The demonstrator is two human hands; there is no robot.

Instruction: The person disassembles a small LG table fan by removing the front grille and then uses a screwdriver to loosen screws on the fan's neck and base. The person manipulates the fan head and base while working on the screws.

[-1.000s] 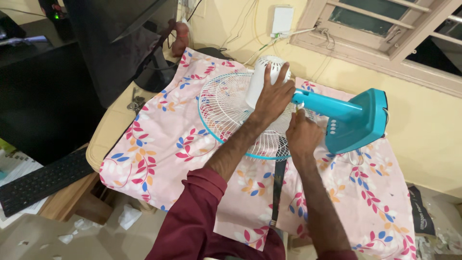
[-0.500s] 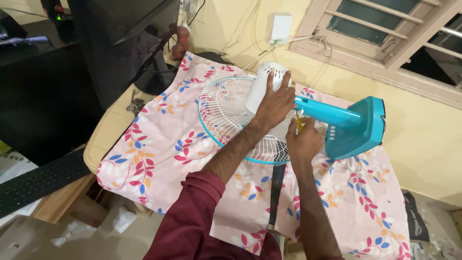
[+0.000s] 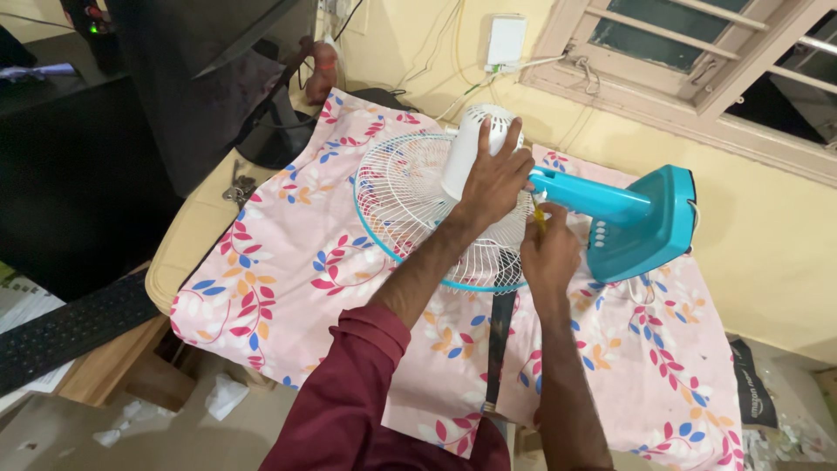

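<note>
**Turquoise table fan, face down, worked on from the back**

Turquoise plastic and white wire make up the table fan lying on its front across a pink floral cloth, which covers a cushioned tabletop. Its white wire grille rests flat on the fabric, the white ribbed motor housing points upward, and the turquoise stand and base stick out sideways toward the wall.

The left hand is wrapped over the motor housing, fingers closed around it and pressing it down. The right hand is clenched around a slim tool with a yellowish handle, its tip aimed at the joint where the housing meets the stand; the tip itself is hidden behind the fingers, so what it touches cannot be told. A dark strap-like strip lies on the cloth below the grille, untouched.

Judging from this posture, the work goes best if the left hand keeps the housing from rocking on the springy grille, since any wobble would let the tool skid. The tool should sit square to the fastener, with pressure along its axis before any turning. The soft cloth may swallow small parts, so anything loosened is better kept in the palm. A dark monitor and black keyboard stand well apart to the left.
</note>
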